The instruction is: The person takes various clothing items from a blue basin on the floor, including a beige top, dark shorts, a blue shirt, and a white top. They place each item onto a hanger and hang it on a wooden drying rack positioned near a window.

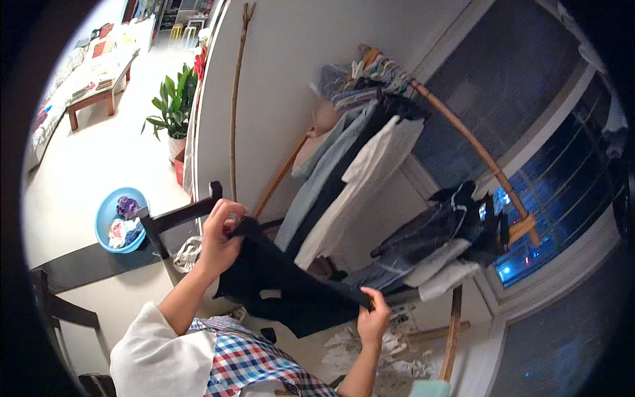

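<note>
A black garment (292, 283) hangs stretched between my two hands in front of my checked apron. My left hand (222, 238) grips its upper left corner, close to the dark wooden chair back. Lower and to the right, my right hand (373, 317) pinches the other end of its top edge. Beyond the cloth, a wooden clothes rack (464, 131) carries pale blue, black and white trousers (347, 198) at its far end. Dark clothes (421, 243) hang at its nearer end.
A blue basin (104, 218) with several garments sits on the floor at left. Dark chairs (183, 217) stand close on my left. A long stick (237, 99) leans on the wall. A potted plant (173, 101) stands by the doorway; a barred window (570, 164) is at right.
</note>
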A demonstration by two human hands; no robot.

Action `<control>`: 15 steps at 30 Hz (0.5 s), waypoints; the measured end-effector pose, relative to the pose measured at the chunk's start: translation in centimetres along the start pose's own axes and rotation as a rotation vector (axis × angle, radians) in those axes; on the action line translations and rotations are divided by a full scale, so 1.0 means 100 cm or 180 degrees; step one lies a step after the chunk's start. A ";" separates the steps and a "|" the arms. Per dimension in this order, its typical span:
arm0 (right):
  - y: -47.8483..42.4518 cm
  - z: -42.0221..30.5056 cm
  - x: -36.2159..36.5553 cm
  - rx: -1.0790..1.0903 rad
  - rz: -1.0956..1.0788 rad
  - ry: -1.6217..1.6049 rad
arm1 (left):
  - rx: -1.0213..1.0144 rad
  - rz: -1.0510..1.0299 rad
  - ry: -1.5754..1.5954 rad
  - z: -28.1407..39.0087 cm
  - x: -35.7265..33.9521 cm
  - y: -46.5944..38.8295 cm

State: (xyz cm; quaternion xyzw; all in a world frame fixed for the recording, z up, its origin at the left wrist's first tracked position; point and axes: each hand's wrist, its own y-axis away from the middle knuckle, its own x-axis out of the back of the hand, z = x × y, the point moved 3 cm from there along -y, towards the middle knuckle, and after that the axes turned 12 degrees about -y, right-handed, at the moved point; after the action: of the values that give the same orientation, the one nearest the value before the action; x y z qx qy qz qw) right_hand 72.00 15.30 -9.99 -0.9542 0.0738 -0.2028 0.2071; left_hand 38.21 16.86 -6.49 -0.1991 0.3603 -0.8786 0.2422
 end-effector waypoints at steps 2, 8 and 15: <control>-0.022 -0.004 -0.004 -0.0068 -0.0117 -0.0218 | -0.0003 -0.0451 0.0051 -0.010 0.001 -0.012; -0.102 0.014 -0.027 -0.1309 -0.2335 0.0907 | 0.0204 -0.1963 0.0687 -0.046 -0.052 -0.009; -0.290 -0.090 -0.103 0.0947 -0.1070 0.0383 | 0.0980 -0.2517 0.1595 -0.072 -0.120 0.004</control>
State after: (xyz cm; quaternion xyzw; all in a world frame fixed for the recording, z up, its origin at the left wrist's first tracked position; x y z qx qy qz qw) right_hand 60.57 40.52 6.14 -0.8983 -0.1047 -0.2996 0.3040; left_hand 44.18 27.26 -13.68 -0.0651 0.1703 -0.9671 -0.1773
